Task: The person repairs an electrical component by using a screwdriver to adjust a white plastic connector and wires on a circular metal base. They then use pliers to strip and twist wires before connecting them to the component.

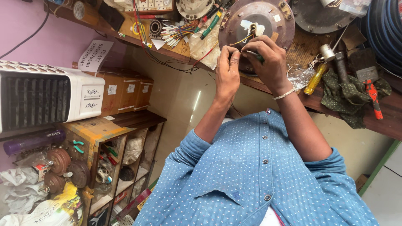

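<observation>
A cramped repair shop with pink walls: a cluttered wooden workbench (pixel 389 121) runs along the far side, and a white air cooler (pixel 46 98) sits on shelving at the left, above open cubbies of spare parts. On the bench stands a round, rusty brown motor housing (pixel 272 23), tilted up on its edge so its open face and wiring turn toward the person, which keeps the leads within easy reach.

The left hand (pixel 228 69) is closed in a pinch, thumb and fingers pressed on thin wires (pixel 243 40) that come out of the housing's centre; it seems to hold them taut, though the strands are too fine to tell how many. The right hand (pixel 268 58) is curled shut around a green-handled tool (pixel 259 57), probably a small screwdriver or stripper, its tip meeting the wires just beside the left fingertips. The housing lies directly behind both hands, touching or nearly so.

To the right on the bench rest a yellow-handled screwdriver (pixel 315 79), a crumpled green rag (pixel 345 96) and an orange-handled tool (pixel 372 97). A bundle of coloured wire ends (pixel 176 33) lies to the left.
</observation>
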